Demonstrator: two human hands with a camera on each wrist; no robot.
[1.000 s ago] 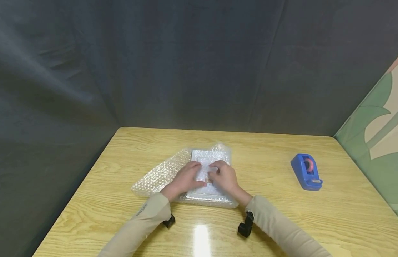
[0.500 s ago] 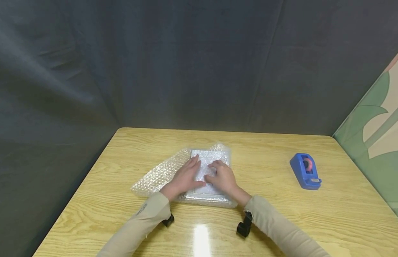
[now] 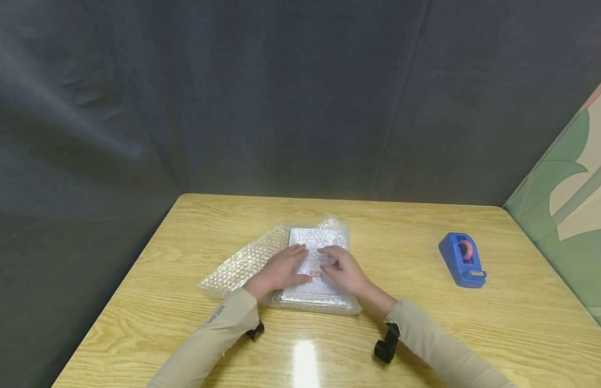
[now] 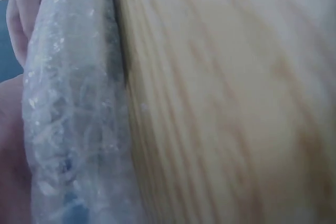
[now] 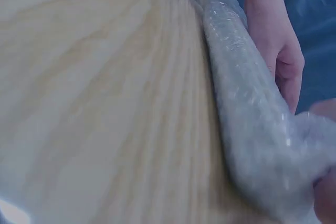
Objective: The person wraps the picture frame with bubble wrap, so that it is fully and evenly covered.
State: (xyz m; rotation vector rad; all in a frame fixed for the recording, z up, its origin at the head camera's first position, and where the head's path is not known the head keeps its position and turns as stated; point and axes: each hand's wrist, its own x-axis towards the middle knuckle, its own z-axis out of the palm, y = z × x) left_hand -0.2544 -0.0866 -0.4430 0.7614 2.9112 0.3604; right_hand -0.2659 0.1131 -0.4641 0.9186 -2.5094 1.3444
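Note:
A flat, framed rectangular item (image 3: 302, 235) lies on the table inside clear bubble wrap (image 3: 242, 264). My left hand (image 3: 280, 269) rests on top of the wrap, its fingers extended and the thumb out to the side. Over the right part of the package is my right hand (image 3: 346, 269), fingers bent and thumb apart from the index finger. No object shows between them. A small pinkish strip, perhaps tape (image 3: 316, 274), lies on the wrap between the hands. Both wrist views show the package's near edge, the wrap (image 4: 79, 93) bulging along it in the left one.
A blue tape dispenser (image 3: 462, 260) with a pink roll stands on the right side of the wooden table (image 3: 402, 231). Loose bubble wrap spreads left of the package. A dark curtain (image 3: 300, 97) hangs behind the table, and a patterned panel (image 3: 572, 205) stands at the right.
My right hand has shifted slightly to the right, uncovering the pinkish strip. The left hand's fingers lifted outward, then came back lower and closer together. The package has stayed in place.

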